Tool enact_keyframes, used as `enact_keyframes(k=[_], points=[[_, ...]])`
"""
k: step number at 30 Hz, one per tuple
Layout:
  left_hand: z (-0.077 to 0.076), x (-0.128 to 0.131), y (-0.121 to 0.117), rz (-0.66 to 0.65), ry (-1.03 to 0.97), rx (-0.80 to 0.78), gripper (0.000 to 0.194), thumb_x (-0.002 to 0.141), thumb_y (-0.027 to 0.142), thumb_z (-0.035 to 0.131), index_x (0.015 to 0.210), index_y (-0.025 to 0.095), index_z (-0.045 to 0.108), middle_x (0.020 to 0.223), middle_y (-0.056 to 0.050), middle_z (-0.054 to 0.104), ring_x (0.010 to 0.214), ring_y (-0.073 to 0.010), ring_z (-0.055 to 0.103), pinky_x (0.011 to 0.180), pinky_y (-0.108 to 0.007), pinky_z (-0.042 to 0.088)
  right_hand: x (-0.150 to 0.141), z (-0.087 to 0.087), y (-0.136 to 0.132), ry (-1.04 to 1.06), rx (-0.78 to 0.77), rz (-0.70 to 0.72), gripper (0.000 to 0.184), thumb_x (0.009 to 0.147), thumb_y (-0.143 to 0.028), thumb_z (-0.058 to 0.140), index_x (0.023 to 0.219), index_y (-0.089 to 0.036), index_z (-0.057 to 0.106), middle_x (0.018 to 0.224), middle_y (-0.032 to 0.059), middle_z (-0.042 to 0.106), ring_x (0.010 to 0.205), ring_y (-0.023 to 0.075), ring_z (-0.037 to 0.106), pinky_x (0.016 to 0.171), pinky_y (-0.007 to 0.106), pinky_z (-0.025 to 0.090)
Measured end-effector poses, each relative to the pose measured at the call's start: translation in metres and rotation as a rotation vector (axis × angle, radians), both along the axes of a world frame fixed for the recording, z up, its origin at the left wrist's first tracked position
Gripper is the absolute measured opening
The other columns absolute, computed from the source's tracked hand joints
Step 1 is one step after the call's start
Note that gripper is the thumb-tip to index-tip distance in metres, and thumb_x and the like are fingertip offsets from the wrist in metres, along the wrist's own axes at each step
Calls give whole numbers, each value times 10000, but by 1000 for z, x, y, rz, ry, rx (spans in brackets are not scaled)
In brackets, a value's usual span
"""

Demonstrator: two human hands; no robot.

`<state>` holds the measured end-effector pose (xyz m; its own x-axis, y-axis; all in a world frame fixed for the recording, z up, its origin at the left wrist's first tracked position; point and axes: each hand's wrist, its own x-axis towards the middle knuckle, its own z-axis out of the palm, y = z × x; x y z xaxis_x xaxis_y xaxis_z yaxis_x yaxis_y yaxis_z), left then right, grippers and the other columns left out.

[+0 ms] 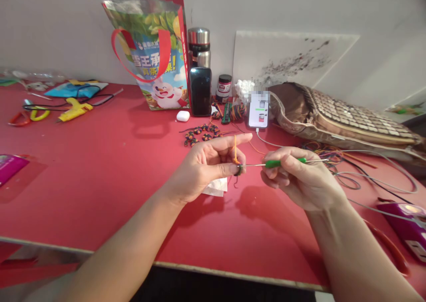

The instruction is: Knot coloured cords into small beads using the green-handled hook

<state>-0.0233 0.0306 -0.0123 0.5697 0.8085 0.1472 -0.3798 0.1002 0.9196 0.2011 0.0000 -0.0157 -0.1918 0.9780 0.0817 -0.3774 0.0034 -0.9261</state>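
Observation:
My left hand point(213, 160) pinches a small dark crochet piece point(238, 169) between thumb and fingers, its index finger stretched out to the right. Orange yarn point(235, 149) runs up from the piece over that finger. My right hand point(302, 173) grips a crochet hook point(273, 163) by its green handle. The hook's thin metal shaft points left and its tip reaches the piece, where my left fingers partly hide it. A short dark yarn tail hangs below. Under my left hand lies a white paper point(216, 187). Behind it rest several dark multicoloured crocheted pieces point(202, 134).
Along the back stand a shopping bag point(166, 91), a steel flask point(199, 38), a black phone point(200, 91), a jar point(224, 88) and a lit phone point(258, 111). Cables and yarn point(349, 178) spread at right near a purple power strip point(406, 226). A yellow glue gun point(75, 109) lies left.

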Motion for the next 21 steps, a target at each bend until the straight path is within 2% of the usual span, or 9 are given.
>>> enact_keyframes(k=[6, 11, 15, 21], points=[[4, 1, -2, 24, -70, -97, 418, 817, 162, 889, 1213, 294, 861, 868, -13, 689, 739, -109, 622, 696, -242, 539, -8, 0, -2, 49, 60, -118, 214, 730, -409, 1006, 779, -243, 881, 602, 27, 782, 397, 78, 536, 431, 241, 526], [8, 0, -5, 47, -78, -185, 505, 717, 123, 952, 1194, 268, 868, 853, -14, 703, 736, -95, 612, 679, -199, 511, -8, 1, -4, 43, 26, -113, 234, 689, -406, 1031, 780, -240, 893, 618, 48, 794, 457, 113, 621, 460, 246, 559], [10, 1, -6, 70, -60, -166, 508, 705, 134, 971, 1179, 292, 875, 838, -8, 705, 751, -90, 619, 720, -198, 514, -10, -1, -4, 69, 9, -97, 229, 742, -433, 997, 803, -234, 900, 649, 65, 805, 531, 153, 699, 507, 261, 595], [10, 1, -5, 129, -12, -46, 481, 746, 157, 965, 1186, 325, 873, 820, 2, 686, 768, -88, 587, 726, -200, 497, -16, -5, -4, 175, -91, -13, 278, 754, -459, 984, 794, -201, 888, 682, 75, 807, 528, 115, 645, 542, 250, 578]])
